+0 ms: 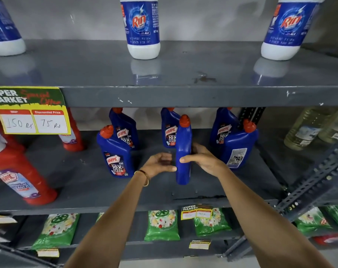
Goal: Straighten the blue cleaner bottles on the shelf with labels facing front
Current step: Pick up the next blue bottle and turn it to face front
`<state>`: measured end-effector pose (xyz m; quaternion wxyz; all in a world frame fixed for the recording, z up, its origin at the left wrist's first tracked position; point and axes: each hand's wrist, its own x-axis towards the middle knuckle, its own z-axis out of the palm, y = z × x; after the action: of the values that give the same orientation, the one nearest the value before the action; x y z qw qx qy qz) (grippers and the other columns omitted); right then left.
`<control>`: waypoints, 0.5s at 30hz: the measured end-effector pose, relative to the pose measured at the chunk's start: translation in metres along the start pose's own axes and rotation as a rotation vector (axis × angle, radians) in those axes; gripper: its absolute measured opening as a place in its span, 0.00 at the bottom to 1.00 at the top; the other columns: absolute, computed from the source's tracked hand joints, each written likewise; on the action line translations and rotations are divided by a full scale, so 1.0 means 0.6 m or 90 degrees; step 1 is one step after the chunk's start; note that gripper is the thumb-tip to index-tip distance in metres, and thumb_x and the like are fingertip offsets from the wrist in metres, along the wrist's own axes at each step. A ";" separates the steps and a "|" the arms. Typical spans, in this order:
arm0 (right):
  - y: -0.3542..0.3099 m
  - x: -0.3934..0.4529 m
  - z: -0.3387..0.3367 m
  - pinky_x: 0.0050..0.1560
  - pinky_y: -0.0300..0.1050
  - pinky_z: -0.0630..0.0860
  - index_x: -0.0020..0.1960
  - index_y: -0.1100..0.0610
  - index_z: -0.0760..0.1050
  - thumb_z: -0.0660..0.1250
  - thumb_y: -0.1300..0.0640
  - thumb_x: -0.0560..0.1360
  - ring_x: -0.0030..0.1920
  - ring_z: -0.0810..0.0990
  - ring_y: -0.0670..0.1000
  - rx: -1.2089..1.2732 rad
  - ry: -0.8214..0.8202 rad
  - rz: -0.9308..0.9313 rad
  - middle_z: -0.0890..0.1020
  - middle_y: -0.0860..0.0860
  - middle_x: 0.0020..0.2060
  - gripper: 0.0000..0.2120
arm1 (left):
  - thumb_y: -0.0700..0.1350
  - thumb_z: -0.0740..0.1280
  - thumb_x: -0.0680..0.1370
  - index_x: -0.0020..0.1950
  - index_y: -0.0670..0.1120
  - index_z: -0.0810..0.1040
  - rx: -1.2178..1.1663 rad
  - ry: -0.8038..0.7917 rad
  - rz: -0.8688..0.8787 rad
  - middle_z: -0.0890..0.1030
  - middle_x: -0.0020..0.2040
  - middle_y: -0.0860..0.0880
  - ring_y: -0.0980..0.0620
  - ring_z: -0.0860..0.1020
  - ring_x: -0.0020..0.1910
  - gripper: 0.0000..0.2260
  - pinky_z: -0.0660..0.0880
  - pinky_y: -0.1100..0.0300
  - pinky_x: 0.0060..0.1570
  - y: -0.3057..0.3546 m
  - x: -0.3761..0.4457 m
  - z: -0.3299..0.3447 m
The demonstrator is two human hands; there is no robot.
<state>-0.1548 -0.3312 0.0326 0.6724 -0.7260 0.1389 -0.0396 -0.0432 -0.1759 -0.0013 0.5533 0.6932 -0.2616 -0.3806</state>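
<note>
Shelving [183,97] in grey metal, three tiers showing; blue cleaner bottles [123,130] standing on the middle tier in two loose rows of three, red caps up. Left front bottle [116,151] and all three at the back showing labels forward; right front bottle [238,146] turned wrong way, back label out, so probably next in line for a turn.

Centre front bottle [183,151] standing edge-on, narrow side forward, no label visible, apparently caught mid-turn on its base rather than lifted, though contact with the shelf hard to confirm. Right hand [203,161] clamped on it, thumb across the near edge, fingers wrapped behind, likely to swivel the label round. Left hand [158,163] open and cupped just beside the bottle's left edge, thumb tip touching it, seemingly placed to steady it.
</note>
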 end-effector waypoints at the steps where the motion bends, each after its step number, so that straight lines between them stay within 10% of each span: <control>1: -0.002 -0.001 -0.005 0.59 0.48 0.75 0.58 0.56 0.74 0.73 0.64 0.62 0.56 0.80 0.54 0.017 -0.029 0.006 0.82 0.53 0.51 0.25 | 0.33 0.72 0.68 0.65 0.40 0.70 -0.018 -0.054 -0.021 0.74 0.64 0.42 0.46 0.73 0.63 0.26 0.71 0.53 0.64 0.002 -0.001 -0.002; 7: -0.012 -0.009 -0.020 0.51 0.40 0.78 0.56 0.53 0.76 0.69 0.67 0.63 0.50 0.81 0.49 0.072 -0.132 0.014 0.83 0.49 0.47 0.23 | 0.39 0.72 0.65 0.61 0.44 0.73 -0.117 -0.201 -0.072 0.80 0.52 0.50 0.51 0.78 0.56 0.25 0.74 0.56 0.62 -0.004 -0.001 0.017; 15: 0.000 0.000 -0.036 0.62 0.45 0.75 0.66 0.58 0.70 0.66 0.69 0.68 0.59 0.77 0.53 0.175 -0.090 0.016 0.79 0.55 0.57 0.27 | 0.40 0.78 0.63 0.61 0.40 0.73 -0.034 0.080 -0.046 0.80 0.52 0.47 0.49 0.79 0.52 0.29 0.79 0.56 0.52 0.009 0.009 0.042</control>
<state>-0.1600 -0.3518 0.0348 0.7740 -0.6262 0.0936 0.0015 -0.0605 -0.1960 0.0000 0.5729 0.7099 -0.1907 -0.3627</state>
